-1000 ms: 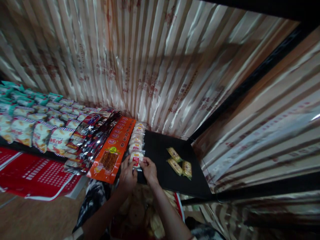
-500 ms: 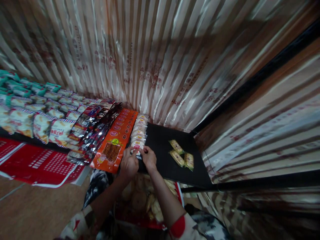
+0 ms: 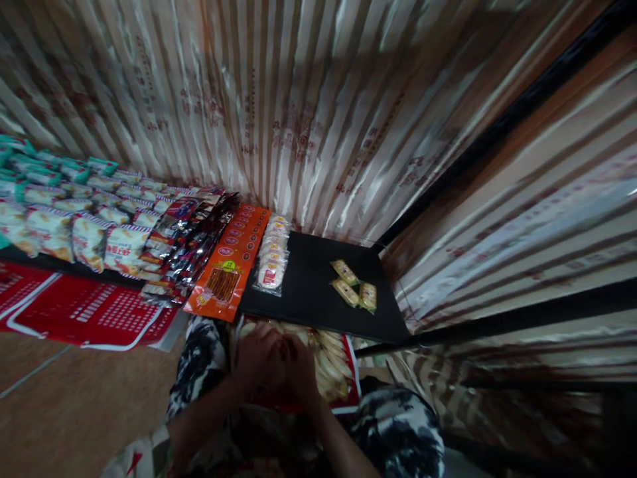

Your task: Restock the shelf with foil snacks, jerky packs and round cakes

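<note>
Fingers, left hand point(image 3: 256, 356) and right hand point(image 3: 301, 363): bent, close together, low over the near basket point(image 3: 355, 377); blur and shadow hide whether they grip anything, cannot tell.
Step in hand: judged as handling at the near basket's pale packs point(image 3: 332, 362); the next move would seem to call for separating one from its neighbours.
Far left: crimped teal pouches point(image 3: 42, 175); puffed white pouches point(image 3: 89, 242), stripe-topped; below, red basket point(image 3: 47, 307) with white handle.
Centre left: heaped, glossy dark sachets point(image 3: 194, 240); flat orange packet point(image 3: 235, 255) showing brown sticks.
Centre: overlapping row of round white packs point(image 3: 271, 275) in clear film.
Near basket contents: pale packs, elongated, film-wrapped, partly behind the hands.
Right: three yellow oblong packs point(image 3: 344, 292) on matte black shelf point(image 3: 318, 275).
Behind: creased, ribbed, shiny sheeting point(image 3: 298, 86).
</note>
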{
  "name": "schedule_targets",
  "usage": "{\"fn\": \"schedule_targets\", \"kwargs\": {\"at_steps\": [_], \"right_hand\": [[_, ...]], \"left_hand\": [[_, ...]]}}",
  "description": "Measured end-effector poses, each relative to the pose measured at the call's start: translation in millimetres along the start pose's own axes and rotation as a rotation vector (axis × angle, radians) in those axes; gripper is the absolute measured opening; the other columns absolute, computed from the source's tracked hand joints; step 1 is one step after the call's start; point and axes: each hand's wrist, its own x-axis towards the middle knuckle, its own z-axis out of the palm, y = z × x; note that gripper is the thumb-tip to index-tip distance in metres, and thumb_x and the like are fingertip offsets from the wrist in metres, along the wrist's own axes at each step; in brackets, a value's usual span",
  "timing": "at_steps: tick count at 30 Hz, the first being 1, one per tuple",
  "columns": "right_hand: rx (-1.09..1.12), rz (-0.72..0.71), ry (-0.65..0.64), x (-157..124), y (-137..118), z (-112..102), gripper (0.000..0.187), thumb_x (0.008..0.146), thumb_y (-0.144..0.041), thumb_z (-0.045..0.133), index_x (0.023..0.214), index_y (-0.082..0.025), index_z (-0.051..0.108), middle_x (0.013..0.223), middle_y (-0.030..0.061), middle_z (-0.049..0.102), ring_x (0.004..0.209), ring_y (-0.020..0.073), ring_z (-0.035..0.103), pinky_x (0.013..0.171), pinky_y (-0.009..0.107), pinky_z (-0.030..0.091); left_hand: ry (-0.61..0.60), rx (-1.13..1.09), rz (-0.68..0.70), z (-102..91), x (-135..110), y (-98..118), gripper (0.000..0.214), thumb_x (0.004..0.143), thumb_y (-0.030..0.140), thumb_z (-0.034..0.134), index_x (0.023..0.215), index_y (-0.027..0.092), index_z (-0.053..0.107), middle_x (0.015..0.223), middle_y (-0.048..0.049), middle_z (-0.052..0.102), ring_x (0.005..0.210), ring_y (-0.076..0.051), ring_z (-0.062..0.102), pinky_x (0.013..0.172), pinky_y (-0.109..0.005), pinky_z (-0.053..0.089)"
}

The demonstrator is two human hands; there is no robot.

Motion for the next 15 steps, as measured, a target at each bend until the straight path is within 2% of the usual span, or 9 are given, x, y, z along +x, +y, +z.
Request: {"fn": "schedule_targets", "kwargs": {"at_steps": [2,4,6,8,11,15], "right_hand": [[-0.082,0.061,-0.064,-25,22,0,0.027,0.081,-0.036,0.045,0.088,-0.020,0.066,0.086,0.0087,0.070,0.079,0.0225,0.063,0.075,0.032,0.046],[-0.102,0.169,-0.075,-40,43,1,0.032,0.080,-0.033,0.044,0.101,-0.019,0.065,0.097,0.0114,0.069,0.087,0.0254,0.064,0.080,0.036,0.046],[-0.086,0.228,-0.061,-47,58,3,0.036,0.078,-0.031,0.046,0.107,-0.018,0.063,0.107,0.0128,0.067,0.099,0.0267,0.062,0.089,0.038,0.044],[-0.038,0.251,-0.059,-48,65,6,0.038,0.076,-0.030,0.048,0.108,-0.018,0.063,0.114,0.0130,0.065,0.108,0.0262,0.058,0.097,0.038,0.040],[0.030,0.254,-0.068,-47,65,12,0.037,0.076,-0.035,0.050,0.105,-0.019,0.065,0.115,0.0128,0.064,0.111,0.0258,0.056,0.100,0.038,0.037],[0.086,0.267,-0.058,-45,56,11,0.036,0.076,-0.048,0.049,0.089,-0.020,0.068,0.099,0.0120,0.068,0.098,0.0256,0.061,0.095,0.038,0.041]], "left_hand": [[-0.121,0.005,-0.090,12.6,-31,5,0.027,0.083,0.015,0.038,0.091,0.019,0.063,0.096,-0.0076,0.064,0.089,-0.020,0.059,0.082,-0.034,0.049],[-0.184,0.033,-0.322,25.6,-55,6,0.032,0.082,0.012,0.037,0.103,0.017,0.061,0.106,-0.0099,0.064,0.097,-0.019,0.060,0.088,-0.033,0.047],[-0.249,0.054,-0.500,35.6,-68,5,0.040,0.078,0.007,0.040,0.116,0.011,0.055,0.118,-0.0145,0.059,0.109,-0.021,0.056,0.093,-0.032,0.043],[-0.317,0.031,-0.603,41.4,-70,5,0.044,0.079,0.008,0.040,0.122,0.006,0.049,0.125,-0.0181,0.055,0.115,-0.022,0.053,0.096,-0.031,0.041],[-0.355,-0.034,-0.660,45.6,-62,12,0.040,0.086,0.017,0.037,0.122,0.006,0.049,0.124,-0.0191,0.056,0.111,-0.022,0.056,0.095,-0.032,0.041],[-0.313,-0.053,-0.602,48.2,-54,26,0.031,0.086,0.019,0.039,0.109,0.013,0.059,0.111,-0.0133,0.064,0.104,-0.021,0.059,0.093,-0.032,0.042]]}}
